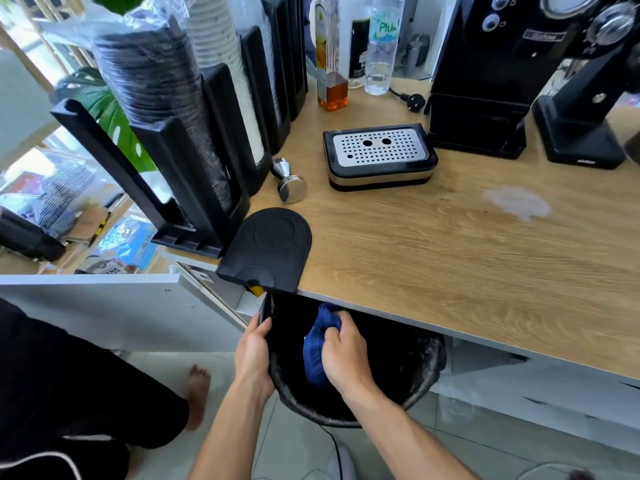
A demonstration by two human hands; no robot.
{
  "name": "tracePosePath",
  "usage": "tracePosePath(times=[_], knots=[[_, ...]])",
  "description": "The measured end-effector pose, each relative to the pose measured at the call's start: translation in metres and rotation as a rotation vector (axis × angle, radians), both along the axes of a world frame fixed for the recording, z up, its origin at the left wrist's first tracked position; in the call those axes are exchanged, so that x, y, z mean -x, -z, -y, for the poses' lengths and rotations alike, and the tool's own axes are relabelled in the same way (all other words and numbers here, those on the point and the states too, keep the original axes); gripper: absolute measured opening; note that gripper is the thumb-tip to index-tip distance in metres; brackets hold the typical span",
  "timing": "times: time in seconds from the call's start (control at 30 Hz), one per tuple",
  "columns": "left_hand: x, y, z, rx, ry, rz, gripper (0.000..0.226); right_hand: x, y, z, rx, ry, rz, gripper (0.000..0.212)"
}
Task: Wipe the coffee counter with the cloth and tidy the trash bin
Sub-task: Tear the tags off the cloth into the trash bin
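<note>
A black trash bin (422, 382) lined with a black bag stands under the front edge of the wooden coffee counter (433, 244). My left hand (254, 355) grips the bin's left rim, fingers curled over it. My right hand (343, 355) holds a bunched blue cloth (313, 351) over the bin's opening, just below the counter edge. A pale whitish smear (516, 202) lies on the counter at the right.
On the counter are a black tamping mat (270, 251) overhanging the edge, a metal tamper (289, 183), a drip tray (379, 155), bottles (330, 53), black cup holders (194, 140), a coffee machine (502, 71) and a grinder (581, 116). An open white cabinet door (104, 306) stands left.
</note>
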State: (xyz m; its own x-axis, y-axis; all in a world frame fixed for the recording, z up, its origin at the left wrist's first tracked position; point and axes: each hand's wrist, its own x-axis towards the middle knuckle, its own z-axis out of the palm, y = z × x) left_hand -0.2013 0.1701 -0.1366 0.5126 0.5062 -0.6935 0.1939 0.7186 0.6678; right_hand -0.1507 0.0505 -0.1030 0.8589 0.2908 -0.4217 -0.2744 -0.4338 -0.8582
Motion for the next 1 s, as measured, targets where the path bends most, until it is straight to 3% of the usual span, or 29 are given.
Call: tracePosePath(times=[0.23,0.43,0.6,0.87,1.0], knots=[[0.001,-0.001,0.001,0.043,-0.020,-0.004,0.038,0.019,-0.005,0.041,-0.105,0.113,0.023,0.031],[0.000,-0.004,0.001,0.030,-0.005,-0.007,0.034,0.008,-0.021,0.023,-0.192,0.136,0.085,0.031],[-0.001,-0.007,0.000,0.017,0.007,0.015,0.033,0.007,-0.022,-0.007,-0.174,0.125,0.139,0.026],[-0.001,-0.007,-0.003,-0.016,0.010,0.003,0.032,0.010,-0.010,-0.032,-0.156,0.045,0.208,0.036],[0.001,-0.007,-0.002,-0.026,0.018,-0.006,0.035,0.012,-0.002,-0.015,-0.068,-0.003,0.152,0.038]])
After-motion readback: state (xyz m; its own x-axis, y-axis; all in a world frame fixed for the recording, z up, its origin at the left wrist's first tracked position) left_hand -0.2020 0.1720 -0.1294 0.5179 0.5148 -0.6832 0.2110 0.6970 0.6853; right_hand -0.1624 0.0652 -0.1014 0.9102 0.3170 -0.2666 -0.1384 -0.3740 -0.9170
